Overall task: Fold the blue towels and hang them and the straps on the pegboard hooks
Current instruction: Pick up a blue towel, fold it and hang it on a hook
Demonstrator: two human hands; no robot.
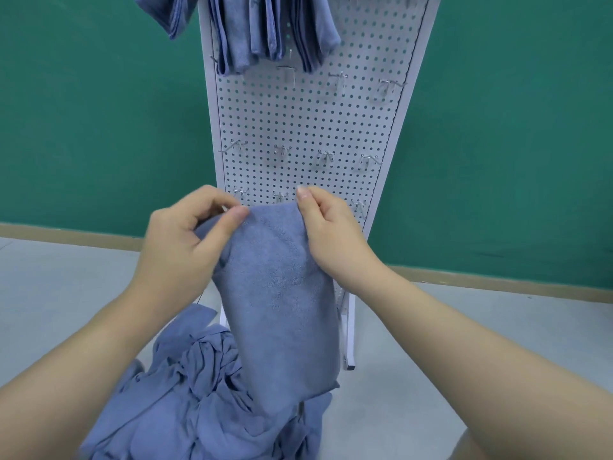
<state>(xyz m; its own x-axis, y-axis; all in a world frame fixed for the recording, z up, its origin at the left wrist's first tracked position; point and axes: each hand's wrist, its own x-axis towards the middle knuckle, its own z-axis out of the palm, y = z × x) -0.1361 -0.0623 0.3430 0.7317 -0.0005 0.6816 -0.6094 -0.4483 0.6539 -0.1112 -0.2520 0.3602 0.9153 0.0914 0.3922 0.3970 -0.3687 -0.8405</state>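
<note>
Left hand: my left hand (180, 240) pinched the upper left corner of a folded blue towel (282, 300), thumb over the front and fingers curled behind the cloth.
Right hand: my right hand (331, 237) gripped the upper right corner of the same towel, thumb pointing up along the edge and fingers wrapped behind it.
Held towel: it hung straight down between my two hands as a long narrow band, its top edge level with the lowest row of hooks and its bottom end reaching the pile below.
Towel pile: a crumpled heap of blue towels (185, 400) lay on the grey floor (59, 293), below my left forearm and at the foot of the board.
Pegboard: a white pegboard (305, 127) stood upright on a white frame just behind the held towel, against a green wall (99, 111).
Hooks: metal hooks (282, 151) stuck out in several rows across the board; those in view below the top were bare.
Hung towels: several folded towels (265, 28) draped from the top of the board, side by side.
Straps: I could not pick any out.
</note>
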